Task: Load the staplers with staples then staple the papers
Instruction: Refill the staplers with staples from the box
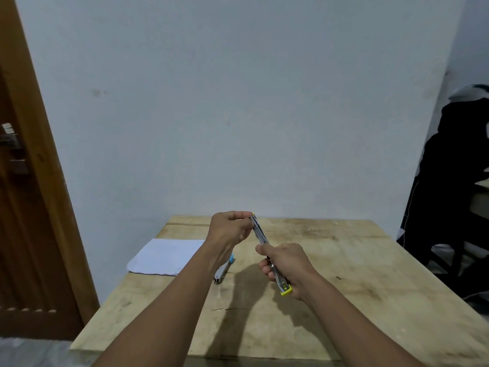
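I hold a yellow-trimmed metal stapler (260,235) swung open above the wooden table (344,260). My right hand (287,266) grips its lower part, the yellow end sticking out near my wrist. My left hand (230,227) pinches the far tip of the raised metal arm; whether staples sit between those fingers is hidden. A second stapler with a blue end (223,271) lies on the table beneath my left forearm. A stack of white papers (165,256) rests at the table's left edge.
The table stands against a pale wall. A brown wooden door (29,207) is at the left. Dark clothing (449,181) hangs over furniture at the right, past the table's right edge.
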Available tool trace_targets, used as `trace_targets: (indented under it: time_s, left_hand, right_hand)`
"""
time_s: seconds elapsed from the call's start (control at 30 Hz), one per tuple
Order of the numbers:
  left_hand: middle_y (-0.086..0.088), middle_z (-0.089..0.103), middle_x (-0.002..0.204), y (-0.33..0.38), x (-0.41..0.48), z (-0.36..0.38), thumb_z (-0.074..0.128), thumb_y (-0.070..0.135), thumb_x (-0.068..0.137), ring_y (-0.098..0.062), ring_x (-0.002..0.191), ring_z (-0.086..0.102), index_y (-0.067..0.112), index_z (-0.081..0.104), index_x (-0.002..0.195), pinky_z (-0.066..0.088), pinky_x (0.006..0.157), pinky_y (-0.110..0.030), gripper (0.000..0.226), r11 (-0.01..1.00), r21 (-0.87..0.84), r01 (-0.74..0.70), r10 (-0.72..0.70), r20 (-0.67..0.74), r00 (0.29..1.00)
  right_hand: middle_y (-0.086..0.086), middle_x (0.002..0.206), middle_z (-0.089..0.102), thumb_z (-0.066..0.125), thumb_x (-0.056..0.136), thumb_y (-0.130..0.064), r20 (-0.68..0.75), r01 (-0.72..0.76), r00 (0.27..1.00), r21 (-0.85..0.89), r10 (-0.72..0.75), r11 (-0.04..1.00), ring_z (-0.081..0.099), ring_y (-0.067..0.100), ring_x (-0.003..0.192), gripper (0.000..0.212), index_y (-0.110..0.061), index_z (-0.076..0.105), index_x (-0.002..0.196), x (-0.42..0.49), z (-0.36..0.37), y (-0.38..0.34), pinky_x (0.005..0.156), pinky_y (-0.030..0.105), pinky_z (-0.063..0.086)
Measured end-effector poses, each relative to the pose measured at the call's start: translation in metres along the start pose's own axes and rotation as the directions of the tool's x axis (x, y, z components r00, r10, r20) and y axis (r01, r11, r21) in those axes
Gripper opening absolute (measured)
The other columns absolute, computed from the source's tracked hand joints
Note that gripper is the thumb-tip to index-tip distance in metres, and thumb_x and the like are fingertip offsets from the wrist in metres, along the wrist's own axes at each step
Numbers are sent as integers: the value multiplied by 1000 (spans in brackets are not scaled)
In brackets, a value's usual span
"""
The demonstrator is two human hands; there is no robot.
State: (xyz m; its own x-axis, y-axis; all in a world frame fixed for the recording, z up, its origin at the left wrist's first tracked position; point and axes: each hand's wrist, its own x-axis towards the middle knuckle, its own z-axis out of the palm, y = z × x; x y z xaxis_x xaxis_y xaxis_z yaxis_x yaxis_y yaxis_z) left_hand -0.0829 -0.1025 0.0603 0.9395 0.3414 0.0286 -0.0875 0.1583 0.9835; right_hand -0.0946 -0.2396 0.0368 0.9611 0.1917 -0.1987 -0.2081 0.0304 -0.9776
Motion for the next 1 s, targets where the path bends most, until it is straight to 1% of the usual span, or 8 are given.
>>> trace_targets:
  time_s: [0.2,0.43,0.53,0.6,0.67,0.73,0.87,1.0]
  left_hand:
    - [-16,69,91,-5,2,-5,60,-19,79,-18,79,66,-4,67,104,57,70,-21,29,993,-109,52,-40,108,993]
    - [-19,68,95,-5,0,-2,46,-16,87,-21,79,65,-12,64,106,59,74,-21,26,952,-294,83,-65,71,995]
    - [-14,64,82,-9,-3,3,49,-7,90,-18,70,61,-8,63,97,57,71,-23,16,866,-485,121,-143,-8,990]
    - [-12,61,77,-19,-5,5,48,4,94,-20,70,59,-2,60,87,54,72,-29,16,762,-623,179,-245,-20,969]
    - [-12,63,82,-31,-10,6,44,19,98,-24,74,59,2,62,85,51,70,-35,27,689,-667,283,-334,54,941]
    - [-14,66,90,-38,-14,6,39,28,99,-27,82,61,1,66,88,50,71,-38,40,622,-703,344,-368,126,921]
    - [-16,62,90,-40,-17,11,33,23,99,-28,83,60,-2,63,96,50,73,-40,39,503,-802,323,-354,149,923]
    - [-18,62,90,-38,-18,15,32,20,100,-29,82,59,-5,61,96,51,80,-42,39,452,-835,314,-351,157,923]
  right_hand:
    - [14,56,57,72,85,-10,19,-43,999,73,42,996,45,14,37,18,2,60,79,2,-2,-1,35,17,40]
    - [14,55,58,73,84,-10,13,-41,999,80,40,996,45,14,37,18,2,61,78,6,-4,-1,35,18,40]
    - [13,55,59,73,83,-8,-30,28,999,41,-27,999,48,15,38,19,0,56,78,6,-1,0,36,19,40]
    - [11,59,63,73,81,-12,-140,167,974,-103,-181,980,54,18,41,22,-7,51,82,6,3,2,40,25,44]
    - [8,69,67,68,79,-22,-132,346,865,-541,-484,767,63,28,58,24,-14,47,86,8,3,2,51,36,50]
    - [10,82,68,62,85,-25,98,413,753,-840,-651,351,63,35,77,24,-16,43,94,9,1,-2,64,40,50]
    - [12,97,67,55,93,-23,423,467,662,-879,-619,-102,63,39,88,23,-16,38,107,7,-1,-30,64,38,43]
    - [11,94,65,55,91,-21,481,484,660,-860,-577,-163,57,37,82,24,-16,36,104,7,-3,-46,63,37,41]
